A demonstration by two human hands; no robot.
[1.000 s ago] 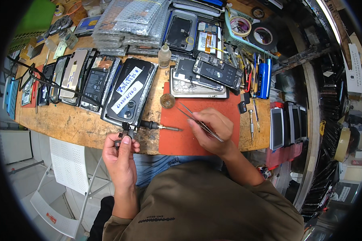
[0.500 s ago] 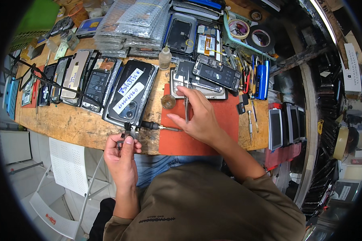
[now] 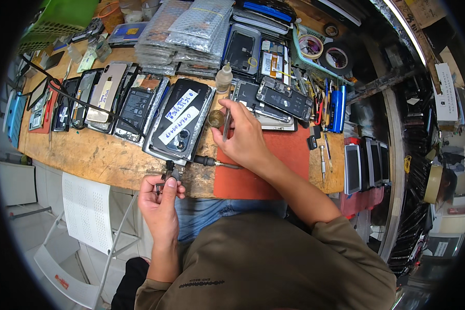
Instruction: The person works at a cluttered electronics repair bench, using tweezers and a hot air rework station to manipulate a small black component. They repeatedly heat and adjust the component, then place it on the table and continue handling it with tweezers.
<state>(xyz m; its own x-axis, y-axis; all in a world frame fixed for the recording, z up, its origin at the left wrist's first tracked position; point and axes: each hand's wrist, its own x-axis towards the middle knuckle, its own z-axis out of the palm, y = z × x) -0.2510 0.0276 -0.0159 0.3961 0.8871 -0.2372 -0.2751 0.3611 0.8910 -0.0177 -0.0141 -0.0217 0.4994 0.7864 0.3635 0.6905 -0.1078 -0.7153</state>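
Observation:
My left hand (image 3: 161, 204), in front of the bench edge, pinches a small phone part (image 3: 170, 168), black and grey, between thumb and fingers. Its exact kind is too small to make out. Over the top of the orange mat (image 3: 279, 160), my right hand (image 3: 244, 138) is closed on metal tweezers (image 3: 226, 125). They stand close beside a small round jar (image 3: 215, 120) with brownish contents; whether their tips touch it is hidden. A soldering iron (image 3: 207, 160) lies between the hands, its metal end over the mat.
A black phone (image 3: 175, 121) with handwritten labels lies left of the jar, beside a row of opened phones (image 3: 134, 111). Behind stand a squeeze bottle (image 3: 224, 77) and stacked bubble-wrap packs (image 3: 191, 31). Opened phones (image 3: 284, 98) and screwdrivers (image 3: 337, 106) sit at the right.
My right hand has moved left with the tweezers, coming up against the jar. My left hand keeps its pinch on the small part. The whole view has shifted slightly.

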